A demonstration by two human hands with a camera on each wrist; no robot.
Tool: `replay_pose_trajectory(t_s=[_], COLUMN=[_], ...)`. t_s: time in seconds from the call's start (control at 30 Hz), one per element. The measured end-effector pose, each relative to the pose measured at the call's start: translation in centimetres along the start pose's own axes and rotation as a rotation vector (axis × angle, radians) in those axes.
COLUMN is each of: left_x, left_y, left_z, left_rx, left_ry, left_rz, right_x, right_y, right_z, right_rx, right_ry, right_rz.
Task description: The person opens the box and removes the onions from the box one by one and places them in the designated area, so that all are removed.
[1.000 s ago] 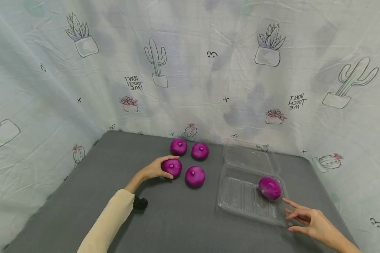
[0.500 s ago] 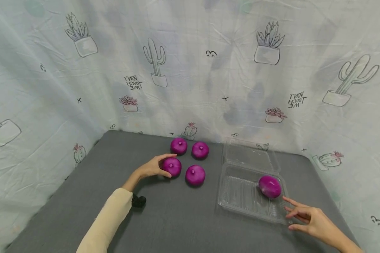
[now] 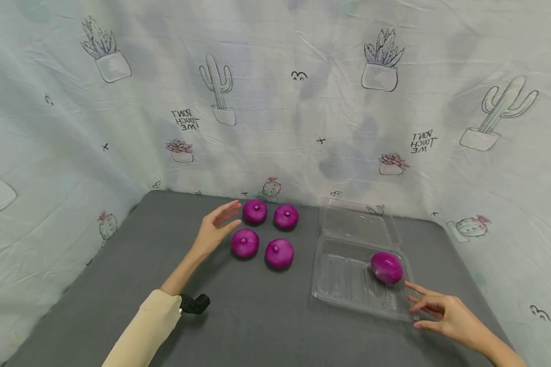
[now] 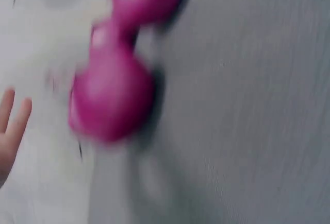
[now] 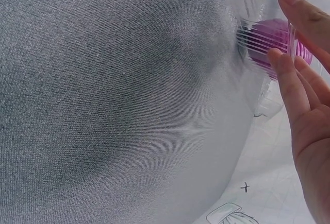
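Note:
Several purple onions stand stem-up on the grey table in two rows: a back left onion (image 3: 254, 212), a back right onion (image 3: 286, 217), a front left onion (image 3: 245, 243) and a front right onion (image 3: 279, 254). My left hand (image 3: 213, 232) is just left of the back left one, holding nothing, fingers extended and thumb apart. Another onion (image 3: 386, 267) lies on its side in the right part of a clear plastic clamshell container (image 3: 342, 278). At that container's right rim is my right hand (image 3: 452, 316), its fingers spread; the fingertips appear to touch the rim.
The container's clear lid (image 3: 358, 224) lies folded back toward the curtain (image 3: 266, 102) printed with cacti, which surrounds the grey table (image 3: 257, 321). A black device (image 3: 195, 304) sits at my left wrist. The left wrist view is blurred.
My left hand has let go of the front left onion and moved up and back, beside the back left onion. The right hand stays at the container's rim.

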State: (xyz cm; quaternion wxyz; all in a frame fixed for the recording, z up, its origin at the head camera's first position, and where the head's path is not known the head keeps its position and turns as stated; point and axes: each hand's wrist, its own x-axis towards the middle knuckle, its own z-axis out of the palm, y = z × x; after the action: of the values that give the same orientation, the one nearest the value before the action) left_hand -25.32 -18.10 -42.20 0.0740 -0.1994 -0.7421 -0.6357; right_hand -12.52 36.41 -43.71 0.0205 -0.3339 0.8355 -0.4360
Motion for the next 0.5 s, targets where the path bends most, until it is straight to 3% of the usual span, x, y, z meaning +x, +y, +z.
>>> replay_pose_trajectory(t_s=[0.1,0.23,0.5], left_x=[-0.1,0.0,-0.7], left_y=[1.4,3.0,3.6], left_z=[3.1,6.9,13.5], left_rx=[-0.028,-0.087,-0.207], left_ry=[0.035,0.009,-0.054], left_rz=[0.005,-0.008,-0.014], right_x=[0.1,0.3,0.0], right_y=[0.0,0.0,0.3], right_z=[0.0,-0.1,0.1], right_rx=[-0.007,-0.022,-0.011], right_ry=[0.005,0.013,0.014], right_rz=[-0.006,-0.017,-0.070])
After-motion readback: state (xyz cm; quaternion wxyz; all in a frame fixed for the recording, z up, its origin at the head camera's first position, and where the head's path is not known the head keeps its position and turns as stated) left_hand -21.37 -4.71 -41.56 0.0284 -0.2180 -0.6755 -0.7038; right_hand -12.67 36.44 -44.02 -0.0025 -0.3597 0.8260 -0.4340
